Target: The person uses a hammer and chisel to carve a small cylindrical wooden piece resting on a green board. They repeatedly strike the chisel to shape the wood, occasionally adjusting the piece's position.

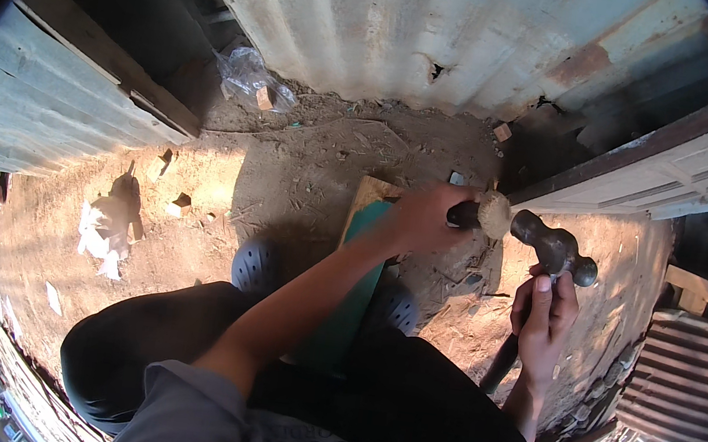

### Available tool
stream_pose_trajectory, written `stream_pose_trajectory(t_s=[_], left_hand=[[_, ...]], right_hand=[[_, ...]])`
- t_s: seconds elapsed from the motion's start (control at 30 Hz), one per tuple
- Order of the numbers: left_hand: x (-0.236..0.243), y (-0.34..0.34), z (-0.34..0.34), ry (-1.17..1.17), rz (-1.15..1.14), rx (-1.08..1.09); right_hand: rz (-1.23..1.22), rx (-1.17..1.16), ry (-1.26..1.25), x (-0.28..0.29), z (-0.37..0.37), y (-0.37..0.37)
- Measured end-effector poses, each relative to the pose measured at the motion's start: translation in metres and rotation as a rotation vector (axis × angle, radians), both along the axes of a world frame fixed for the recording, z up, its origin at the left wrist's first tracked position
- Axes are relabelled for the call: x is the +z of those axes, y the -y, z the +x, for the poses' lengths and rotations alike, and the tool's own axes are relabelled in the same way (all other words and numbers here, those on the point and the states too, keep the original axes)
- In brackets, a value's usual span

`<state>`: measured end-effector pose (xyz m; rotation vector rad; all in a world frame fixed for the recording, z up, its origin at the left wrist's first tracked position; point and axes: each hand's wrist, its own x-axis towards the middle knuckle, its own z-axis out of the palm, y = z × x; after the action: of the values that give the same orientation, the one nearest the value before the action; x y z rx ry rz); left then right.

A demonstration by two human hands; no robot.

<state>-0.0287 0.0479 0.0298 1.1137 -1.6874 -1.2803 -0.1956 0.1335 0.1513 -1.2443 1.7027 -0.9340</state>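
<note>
My right hand (545, 320) grips a ball-peen hammer (552, 247) close below its dark metal head. The hammer's dark handle (500, 364) slants down past my wrist. My left hand (427, 218) is closed around a dark tool with a round, tan, rough-looking end (494, 214). That end faces the hammer head, with a small gap between them. Most of the tool is hidden by my left fingers, so its kind does not show. Under my left forearm, between my legs, lies a long green board (350, 309) with a bare wood end (371, 192).
Corrugated metal sheets (448, 29) stand ahead and at the left (51, 95). A pale panel (687, 173) leans at the right. Clear plastic (252, 76), wood blocks (180, 205) and a white scrap (105, 230) lie on the dirt ground. My clogs (256, 264) flank the board.
</note>
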Motion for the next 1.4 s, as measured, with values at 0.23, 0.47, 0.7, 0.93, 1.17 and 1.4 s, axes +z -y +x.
stream_pose_trajectory(t_s=[0.23,0.47,0.7,0.93,1.17,1.4], left_hand=[[-0.006,0.024,0.03,-0.26,0.186,0.075],[-0.02,0.033,0.041,-0.348,0.135,0.177],[-0.018,0.03,0.042,-0.262,-0.06,0.217],[-0.016,0.028,0.039,-0.217,0.014,0.158],[-0.018,0.024,0.037,-0.242,-0.001,0.118],[-0.016,0.024,0.03,-0.258,0.005,0.095]], right_hand=[[-0.238,0.304,-0.334,0.068,-0.002,0.05],[-0.441,0.435,-0.449,0.093,0.033,0.091],[-0.368,0.492,-0.3,0.057,0.037,0.088],[-0.343,0.507,-0.308,0.052,0.035,0.082],[-0.358,0.4,-0.204,0.067,0.051,0.074],[-0.224,0.5,-0.485,0.016,0.04,0.084]])
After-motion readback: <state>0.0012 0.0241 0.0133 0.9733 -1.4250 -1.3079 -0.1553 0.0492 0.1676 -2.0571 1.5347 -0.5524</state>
